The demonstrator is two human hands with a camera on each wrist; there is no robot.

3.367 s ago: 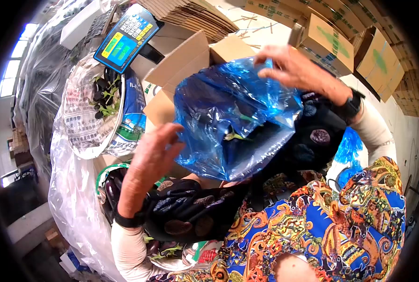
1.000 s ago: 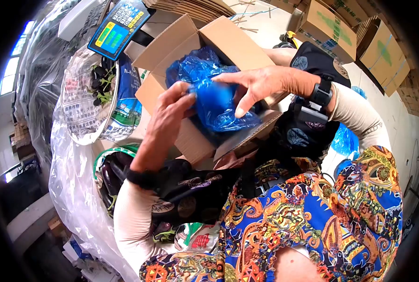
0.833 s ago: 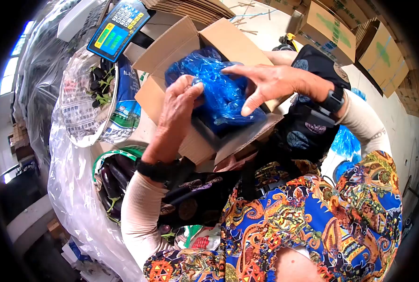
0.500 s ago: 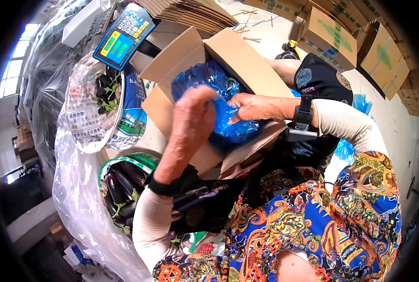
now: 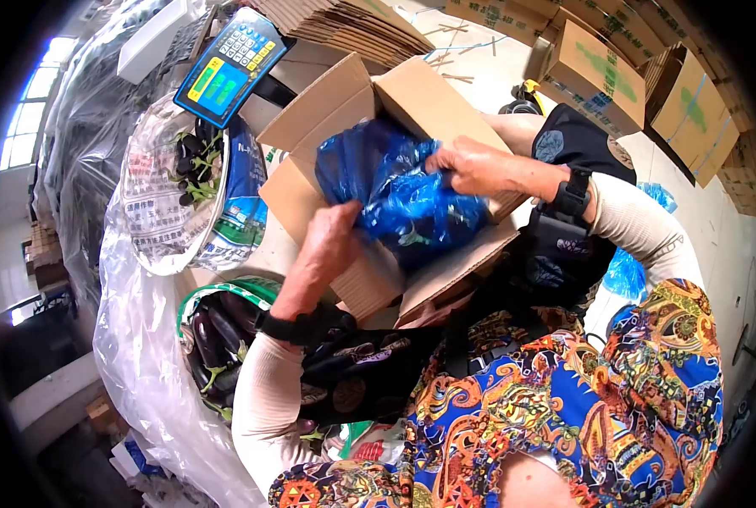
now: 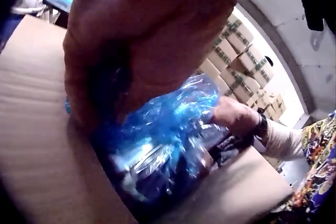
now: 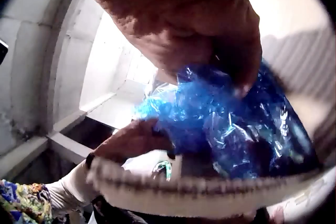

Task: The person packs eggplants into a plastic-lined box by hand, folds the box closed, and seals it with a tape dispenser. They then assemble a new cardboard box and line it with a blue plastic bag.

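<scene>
A blue plastic bag (image 5: 395, 182) lies gathered inside an open cardboard box (image 5: 318, 91), with dark contents showing through the film. At the bag's left side, the left hand (image 5: 327, 245) pinches its edge with curled fingers. The right hand (image 5: 488, 168) grips the bag's plastic on the upper right. In the left wrist view the left hand (image 6: 142, 29) is large and dark above the shiny bag (image 6: 163, 145). The right wrist view has the right hand (image 7: 199, 29) curled on the bag (image 7: 231, 124), its fingertips partly hidden.
A scale display (image 5: 229, 68) stands behind the box at the left. Sacks of eggplants (image 5: 217, 334) stand left of the box, one wrapped in printed film (image 5: 166, 203). Flattened cardboard (image 5: 352, 30) is behind; closed boxes (image 5: 594, 76) are stacked at the right. Blue film (image 5: 625, 273) lies at the right.
The bag, spread above the box earlier, is now gathered down inside it. Over the last half second the left hand has lowered and the hands have moved apart, both on the plastic.
</scene>
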